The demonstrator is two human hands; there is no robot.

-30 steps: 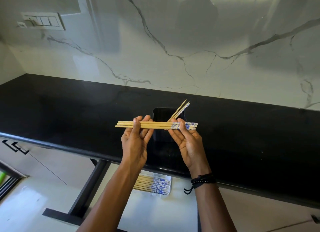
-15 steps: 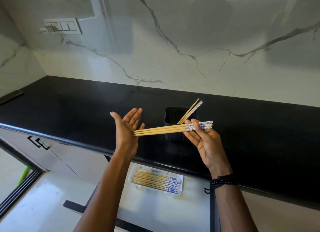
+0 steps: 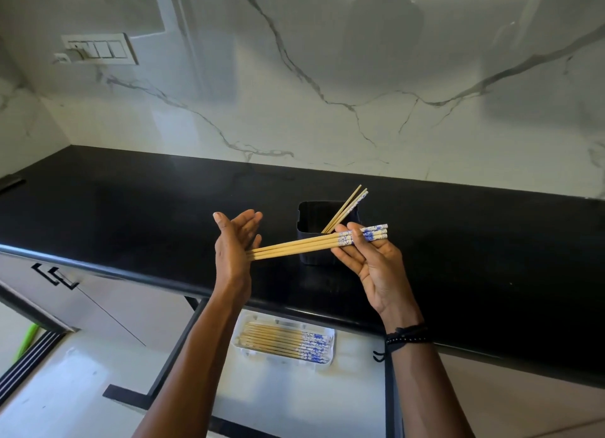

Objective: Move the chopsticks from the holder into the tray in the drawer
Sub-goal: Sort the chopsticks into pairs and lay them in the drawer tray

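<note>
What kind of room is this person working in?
Probably a home kitchen: a black countertop under a marble-look wall, and an open drawer below holding a tray of chopsticks.

A glossy white marble wall (image 3: 360, 93) with grey veins fills the upper half of the frame and meets a second marble wall at a corner on the far left. A white switch panel (image 3: 98, 49) is mounted at upper left. Bright strips of light reflect along the top edge, and soft grey shadows lie across the polish. Below it a long black polished surface (image 3: 114, 208) with a rounded front edge crosses the frame. Under it at lower left are pale cabinet doors (image 3: 108, 306) with black angular handles (image 3: 54, 274). The pale floor (image 3: 65, 398) at bottom left is crossed by a dark striped track (image 3: 29, 360), with something bright green (image 3: 27, 339) beside it.
</note>
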